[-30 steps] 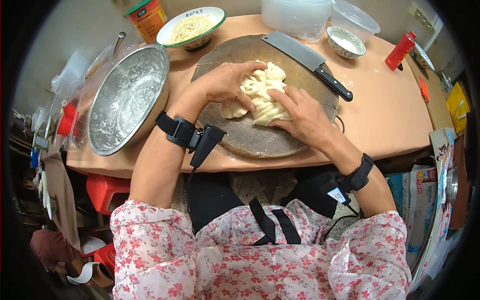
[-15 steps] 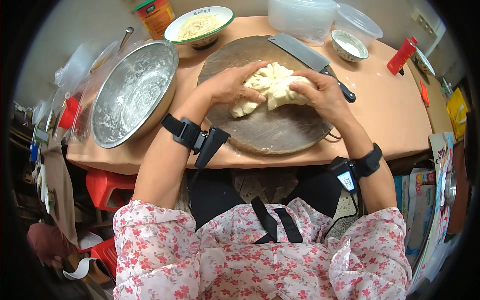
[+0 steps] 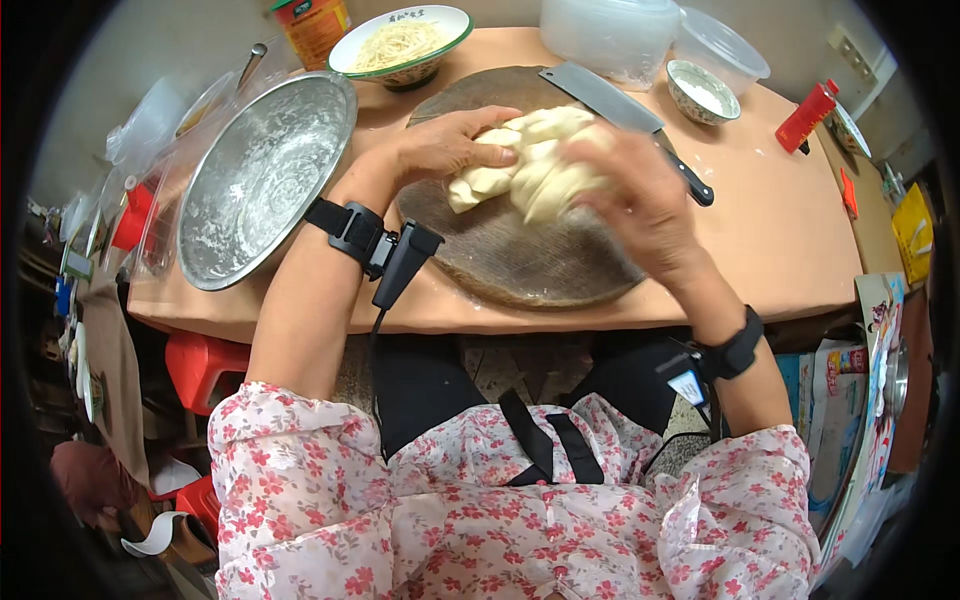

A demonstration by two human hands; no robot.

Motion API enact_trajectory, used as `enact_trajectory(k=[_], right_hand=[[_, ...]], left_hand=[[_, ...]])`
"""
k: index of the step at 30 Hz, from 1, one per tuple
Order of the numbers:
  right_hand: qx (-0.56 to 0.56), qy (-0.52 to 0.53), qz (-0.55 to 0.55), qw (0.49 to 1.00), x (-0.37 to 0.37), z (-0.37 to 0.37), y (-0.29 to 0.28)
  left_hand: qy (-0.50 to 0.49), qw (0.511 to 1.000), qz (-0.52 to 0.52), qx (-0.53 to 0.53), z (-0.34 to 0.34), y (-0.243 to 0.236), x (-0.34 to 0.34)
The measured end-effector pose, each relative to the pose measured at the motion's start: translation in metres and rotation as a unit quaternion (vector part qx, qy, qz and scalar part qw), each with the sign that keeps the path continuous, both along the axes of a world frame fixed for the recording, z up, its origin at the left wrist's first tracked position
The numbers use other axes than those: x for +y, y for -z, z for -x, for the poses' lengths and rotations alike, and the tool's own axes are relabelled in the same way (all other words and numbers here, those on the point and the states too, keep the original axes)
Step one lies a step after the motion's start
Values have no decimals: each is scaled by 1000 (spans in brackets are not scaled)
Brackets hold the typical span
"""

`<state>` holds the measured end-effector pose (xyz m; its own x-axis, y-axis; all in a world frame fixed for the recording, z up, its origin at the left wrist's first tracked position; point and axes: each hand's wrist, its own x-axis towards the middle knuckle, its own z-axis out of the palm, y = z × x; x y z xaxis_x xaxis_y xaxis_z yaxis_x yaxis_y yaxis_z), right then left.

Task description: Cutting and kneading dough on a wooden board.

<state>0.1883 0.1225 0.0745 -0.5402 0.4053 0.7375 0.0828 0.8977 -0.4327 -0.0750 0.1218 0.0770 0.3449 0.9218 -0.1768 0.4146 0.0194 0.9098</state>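
Observation:
My left hand point(image 3: 450, 145) grips the left part of a pale lump of folded dough point(image 3: 515, 170), fingers over its top and thumb pressed into it, on the round worn wooden board point(image 3: 505, 270). My right hand point(image 3: 645, 205) is smeared by motion at the dough's right side, so its fingers cannot be made out clearly. A cleaver point(image 3: 605, 100) with a black handle lies along the back right of the board, behind the dough and my right hand.
A large floury steel basin point(image 3: 250, 180) is at left. Behind the board are a bowl of pale shreds point(image 3: 400, 45), an orange canister point(image 3: 312, 25), clear tubs point(image 3: 605, 35) and a small bowl of white powder point(image 3: 700, 95). A red bottle point(image 3: 805, 118) stands at the right.
The dough has been lifted and bunched toward the back, changing shape. My left hand has moved slightly back; my right hand moved right from atop the dough and is now blurred.

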Motion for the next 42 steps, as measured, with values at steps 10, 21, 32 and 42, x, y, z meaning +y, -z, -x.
enact_trajectory(k=[10,21,32,42], right_hand=[[-191,-33,-44,980,5,-5,30],[-243,106,111,958,0,24,-11],[-250,25,-33,967,4,18,8],[-108,13,397,911,37,18,11]], left_hand=[[-19,1000,-10,18,2,-4,-6],[4,988,65,-138,3,-6,-4],[45,995,-80,35,-10,4,-15],[-58,979,-75,181,-5,8,-12]])
